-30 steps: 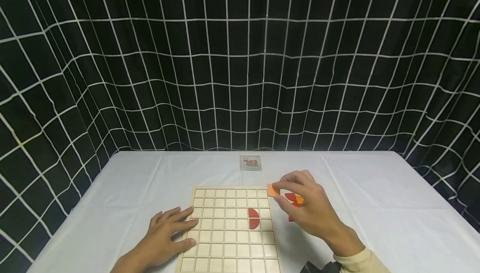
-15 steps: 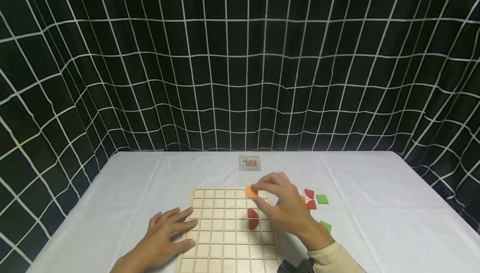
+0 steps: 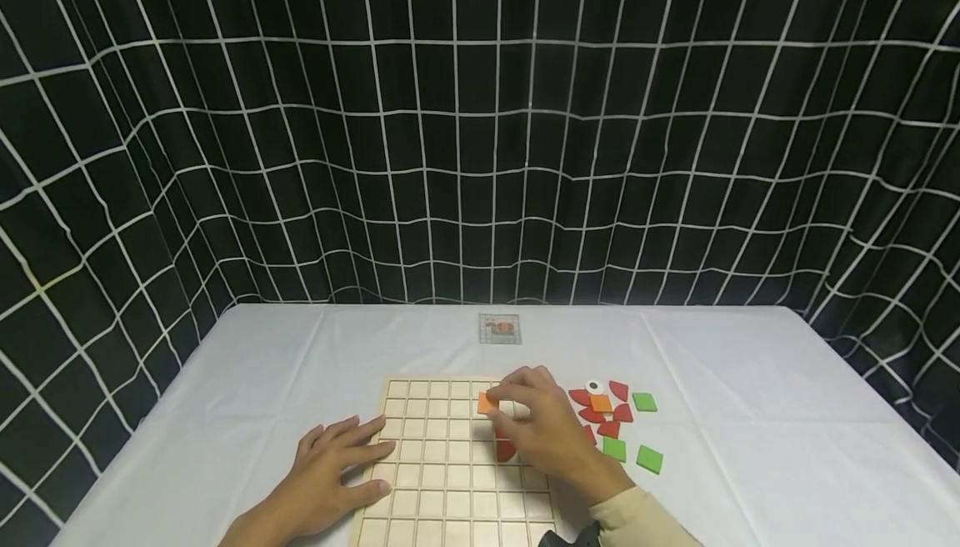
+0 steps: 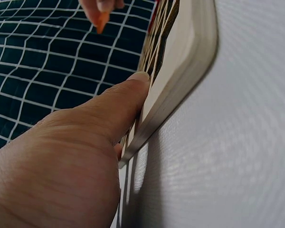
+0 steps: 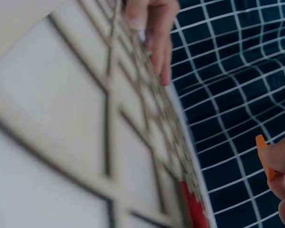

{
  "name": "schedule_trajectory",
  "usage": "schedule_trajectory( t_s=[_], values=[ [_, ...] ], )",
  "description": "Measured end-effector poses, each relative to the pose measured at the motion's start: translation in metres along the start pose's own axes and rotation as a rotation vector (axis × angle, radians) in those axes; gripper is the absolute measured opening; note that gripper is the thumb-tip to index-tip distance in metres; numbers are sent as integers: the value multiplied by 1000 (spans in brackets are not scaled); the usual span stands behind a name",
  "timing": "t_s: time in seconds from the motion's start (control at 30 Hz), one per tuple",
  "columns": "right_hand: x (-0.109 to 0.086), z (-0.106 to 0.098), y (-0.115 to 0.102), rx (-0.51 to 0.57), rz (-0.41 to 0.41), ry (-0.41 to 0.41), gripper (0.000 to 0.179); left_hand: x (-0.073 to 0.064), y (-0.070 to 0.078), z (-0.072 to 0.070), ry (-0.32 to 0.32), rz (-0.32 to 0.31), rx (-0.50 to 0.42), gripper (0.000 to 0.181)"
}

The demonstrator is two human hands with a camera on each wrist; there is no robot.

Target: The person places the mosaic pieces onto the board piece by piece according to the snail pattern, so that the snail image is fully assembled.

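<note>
In the head view, my right hand [image 3: 546, 434] pinches a square orange tile [image 3: 486, 403] between thumb and fingers, over the upper right part of a wooden grid board [image 3: 423, 476]. The right wrist view shows that orange tile [image 5: 264, 157] edge-on, held apart from the board. Red quarter-round pieces [image 3: 506, 452] lie in the board's cells, partly hidden under this hand. My left hand [image 3: 322, 472] rests on the board's left edge with fingers spread and straight. Its thumb [image 4: 126, 97] lies against the board's rim in the left wrist view.
Right of the board lie several loose red pieces [image 3: 622, 413], an orange tile [image 3: 601, 403], green square tiles [image 3: 649, 459] and a white round piece with a dark centre [image 3: 594, 386]. A small picture card [image 3: 499, 328] lies behind the board. A dark gridded curtain [image 3: 480, 155] surrounds the table.
My right hand has carried the orange tile leftward from beside the board to over its upper cells, then slightly nearer. The loose pieces at right are uncovered. The left hand stays in place.
</note>
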State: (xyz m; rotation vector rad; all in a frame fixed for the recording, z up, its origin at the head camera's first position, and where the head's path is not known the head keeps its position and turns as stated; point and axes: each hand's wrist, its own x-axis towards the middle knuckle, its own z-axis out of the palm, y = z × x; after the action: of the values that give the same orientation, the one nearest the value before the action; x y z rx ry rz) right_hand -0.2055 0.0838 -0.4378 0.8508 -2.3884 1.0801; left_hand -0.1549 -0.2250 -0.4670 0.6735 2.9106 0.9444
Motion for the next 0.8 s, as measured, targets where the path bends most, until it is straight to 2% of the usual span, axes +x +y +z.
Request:
schedule_trajectory(
  t_s=[0.3, 0.5, 0.8],
  values=[
    [-5, 16, 10, -10, -25, -35, 17, -1, 0, 2, 9, -6, -3, 57],
    [-8, 21, 13, -41, 12, -105, 16, -2, -1, 2, 14, -3, 1, 58],
    [-9, 22, 15, -52, 32, -140, 14, -1, -1, 2, 21, 13, 4, 58]
  ],
)
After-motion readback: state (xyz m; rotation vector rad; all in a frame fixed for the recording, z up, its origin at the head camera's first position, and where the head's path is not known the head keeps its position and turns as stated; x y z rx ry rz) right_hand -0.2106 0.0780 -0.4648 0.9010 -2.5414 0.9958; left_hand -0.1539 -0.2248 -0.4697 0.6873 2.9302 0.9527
